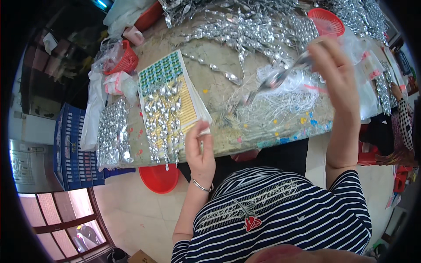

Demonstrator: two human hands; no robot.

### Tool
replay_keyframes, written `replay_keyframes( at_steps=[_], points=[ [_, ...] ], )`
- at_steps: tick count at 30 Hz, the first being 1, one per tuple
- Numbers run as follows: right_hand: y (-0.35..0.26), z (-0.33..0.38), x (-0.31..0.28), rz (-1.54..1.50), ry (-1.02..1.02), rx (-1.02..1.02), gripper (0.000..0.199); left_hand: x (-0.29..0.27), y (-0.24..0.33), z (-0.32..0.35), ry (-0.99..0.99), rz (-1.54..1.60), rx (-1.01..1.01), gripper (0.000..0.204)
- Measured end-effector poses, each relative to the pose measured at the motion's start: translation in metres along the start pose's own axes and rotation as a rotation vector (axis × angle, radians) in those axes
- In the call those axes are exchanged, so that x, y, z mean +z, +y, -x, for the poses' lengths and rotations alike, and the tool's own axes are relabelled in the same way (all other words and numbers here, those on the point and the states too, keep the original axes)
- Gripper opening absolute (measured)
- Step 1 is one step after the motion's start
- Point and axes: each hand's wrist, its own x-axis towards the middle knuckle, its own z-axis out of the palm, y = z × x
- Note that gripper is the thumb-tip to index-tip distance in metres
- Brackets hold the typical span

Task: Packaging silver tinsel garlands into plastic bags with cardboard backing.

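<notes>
Left hand [200, 151]: at the 6 o'clock edge of the surface [219, 94], fingers curled shut around a small thin piece, too small to identify; a bangle [201, 187] circles the wrist.

Right hand [335, 70]: raised at 2 o'clock, fingers pinched on the upper end of a silver strand [274, 81], which slants down toward 8 o'clock and ends over a heap of white threads [285, 98].

Card [169, 98]: lies flat at 9 o'clock of the left hand, just beside it; green and yellow dots in rows, with silver drop-shaped pieces laid across its middle.

Bag of silver pieces [113, 133]: clear, at 9 o'clock of the card, near the surface's edge.

Pile of silver strands [245, 28]: at 12 o'clock, covering the far part of the surface.

Red baskets: one [125, 61] at 10 o'clock, one [326, 22] at 1 o'clock.

Red bowl [158, 179]: on the floor below the surface edge.

Blue crate [72, 149]: on the floor at 9 o'clock.
</notes>
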Motion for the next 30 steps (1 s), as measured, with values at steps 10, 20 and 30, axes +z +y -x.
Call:
replay_keyframes(
  at_steps=[10, 20, 30],
  points=[
    [0.043, 0.061, 0.141, -0.164, -0.608, 0.141, 0.027, 0.008, 0.012, 0.003, -0.358, 0.125, -0.209, 0.04],
    [0.158, 0.016, 0.19, 0.524, -0.212, -0.116, 0.02, -0.01, -0.016, 0.022, -0.333, 0.25, -0.514, 0.022],
    [0.168, 0.024, 0.211, 0.464, -0.274, -0.163, 0.013, -0.02, -0.036, 0.032, -0.326, 0.222, -0.526, 0.022]
  ],
)
